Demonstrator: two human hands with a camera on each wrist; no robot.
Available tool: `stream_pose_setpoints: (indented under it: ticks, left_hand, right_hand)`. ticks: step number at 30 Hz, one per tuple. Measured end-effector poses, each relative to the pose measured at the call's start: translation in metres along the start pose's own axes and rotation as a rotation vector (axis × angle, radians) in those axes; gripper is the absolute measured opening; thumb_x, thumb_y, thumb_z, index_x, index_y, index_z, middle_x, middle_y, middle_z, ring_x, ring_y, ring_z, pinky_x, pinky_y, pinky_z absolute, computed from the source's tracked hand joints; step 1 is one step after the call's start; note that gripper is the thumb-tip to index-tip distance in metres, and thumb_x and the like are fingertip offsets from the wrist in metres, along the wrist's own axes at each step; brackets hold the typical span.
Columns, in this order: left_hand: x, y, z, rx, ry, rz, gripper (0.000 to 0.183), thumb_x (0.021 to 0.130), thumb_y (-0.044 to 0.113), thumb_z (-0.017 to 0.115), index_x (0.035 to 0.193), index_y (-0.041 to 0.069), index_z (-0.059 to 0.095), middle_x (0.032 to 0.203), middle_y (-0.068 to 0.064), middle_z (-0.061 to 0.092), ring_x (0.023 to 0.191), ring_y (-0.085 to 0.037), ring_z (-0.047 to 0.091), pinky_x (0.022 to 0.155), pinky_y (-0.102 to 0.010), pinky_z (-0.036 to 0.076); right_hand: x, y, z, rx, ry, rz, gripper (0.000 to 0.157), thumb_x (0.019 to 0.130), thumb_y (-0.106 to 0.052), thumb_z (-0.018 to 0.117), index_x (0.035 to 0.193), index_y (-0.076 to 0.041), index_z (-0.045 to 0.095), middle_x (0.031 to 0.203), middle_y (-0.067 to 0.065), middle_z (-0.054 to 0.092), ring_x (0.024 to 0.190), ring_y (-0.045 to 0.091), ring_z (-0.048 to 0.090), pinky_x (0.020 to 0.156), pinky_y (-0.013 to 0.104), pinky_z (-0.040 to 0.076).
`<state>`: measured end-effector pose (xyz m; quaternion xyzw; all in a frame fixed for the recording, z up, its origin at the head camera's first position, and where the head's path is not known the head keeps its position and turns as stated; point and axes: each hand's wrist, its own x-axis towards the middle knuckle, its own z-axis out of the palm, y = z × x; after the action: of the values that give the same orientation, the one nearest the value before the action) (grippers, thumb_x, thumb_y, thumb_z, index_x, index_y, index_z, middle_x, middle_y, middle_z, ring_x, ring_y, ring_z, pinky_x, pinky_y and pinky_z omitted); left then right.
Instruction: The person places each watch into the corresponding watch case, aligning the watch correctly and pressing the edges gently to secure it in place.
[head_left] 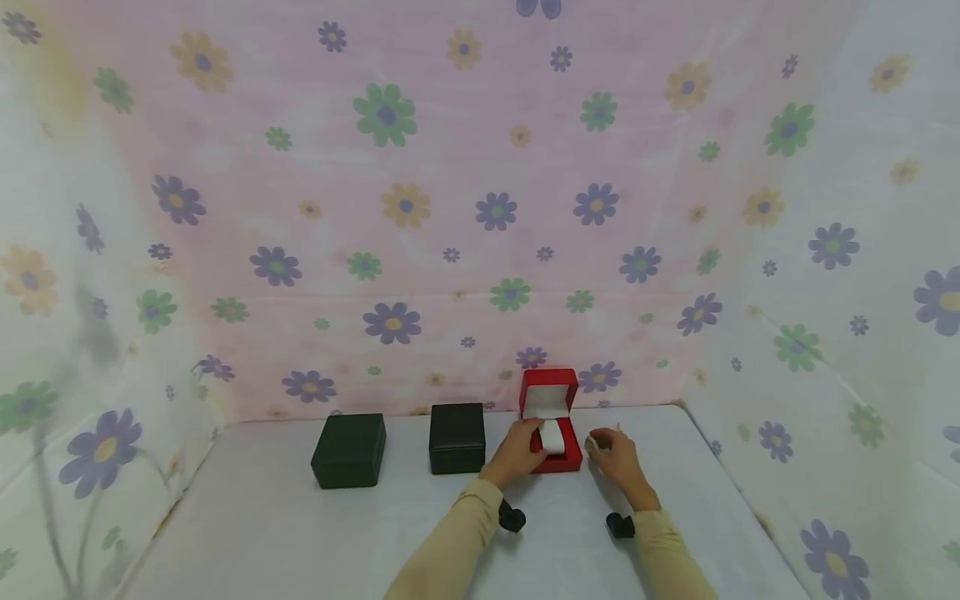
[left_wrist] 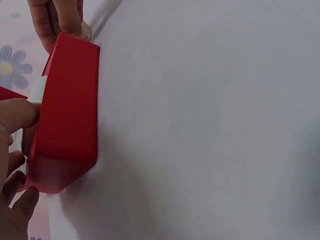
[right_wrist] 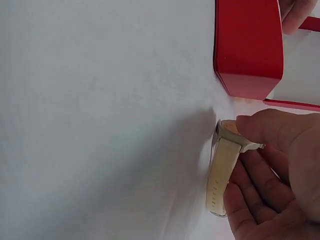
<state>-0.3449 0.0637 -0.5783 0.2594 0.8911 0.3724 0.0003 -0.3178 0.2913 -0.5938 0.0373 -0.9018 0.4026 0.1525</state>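
A red watch box (head_left: 573, 446) stands with its lid raised, a white cushion (head_left: 552, 437) inside. My left hand (head_left: 516, 452) is at the box's left side. Its thumb reaches over the front wall and, with a finger, pinches the cushion; other fingers lie by the left wall (left_wrist: 55, 172), and the grip is partly hidden. To the right of the box, my right hand (head_left: 617, 462) holds a wristwatch with a cream strap (right_wrist: 223, 167). The thumb (right_wrist: 252, 126) presses on the watch case, while curled fingers support it from behind.
A dark green box (head_left: 348, 451) and a black box (head_left: 457, 439) stand closed to the left on the white table (head_left: 300, 550). A flowered cloth (head_left: 442, 208) hangs behind and along both sides.
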Motion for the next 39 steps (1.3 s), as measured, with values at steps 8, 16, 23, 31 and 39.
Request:
stream_pose_setpoints:
  ticks: [8,16,23,31,39]
  left_hand:
    - [0.006,-0.001,-0.002,-0.040,-0.021,-0.088,0.068,0.088,0.016,0.079,0.146,-0.001,0.049,0.138,-0.023,0.052,0.127,-0.034,0.050,0.107,-0.050,0.051]
    - [0.010,-0.001,-0.001,-0.034,-0.012,-0.111,0.071,0.084,0.019,0.082,0.146,0.000,0.050,0.138,-0.021,0.053,0.126,-0.033,0.050,0.105,-0.050,0.053]
    - [0.012,0.010,-0.004,0.008,-0.020,-0.126,0.071,0.081,0.015,0.083,0.144,-0.002,0.053,0.136,-0.023,0.057,0.126,-0.037,0.052,0.106,-0.053,0.051]
    - [0.014,0.012,0.000,-0.040,0.023,-0.144,0.073,0.075,0.012,0.086,0.140,-0.002,0.056,0.130,-0.022,0.058,0.116,-0.033,0.056,0.100,-0.051,0.055]
    - [0.017,0.013,-0.002,-0.018,0.013,-0.165,0.080,0.071,0.014,0.088,0.142,-0.001,0.054,0.127,-0.022,0.056,0.111,-0.032,0.055,0.094,-0.050,0.057]
  right_hand:
    - [0.005,0.002,-0.005,0.005,-0.034,0.037,0.020,0.086,0.004,0.072,0.105,0.009,0.072,0.096,0.022,0.075,0.087,0.033,0.071,0.080,0.048,0.061]
    - [0.006,0.011,-0.010,0.085,-0.019,0.056,0.024,0.084,0.007,0.073,0.107,0.009,0.072,0.101,0.025,0.074,0.092,0.036,0.072,0.081,0.044,0.063]
    - [0.004,0.014,-0.014,0.189,0.016,0.090,0.030,0.081,0.009,0.074,0.111,0.011,0.071,0.101,0.027,0.073,0.088,0.033,0.073,0.073,0.028,0.062]
    - [0.003,0.019,-0.019,0.224,0.008,0.146,0.031,0.084,0.009,0.072,0.115,0.010,0.070,0.106,0.027,0.073,0.091,0.028,0.073,0.071,0.019,0.058]
    - [0.001,0.018,-0.023,0.256,0.000,0.150,0.030,0.086,0.008,0.071,0.116,0.010,0.070,0.108,0.027,0.072,0.090,0.023,0.073,0.070,0.018,0.057]
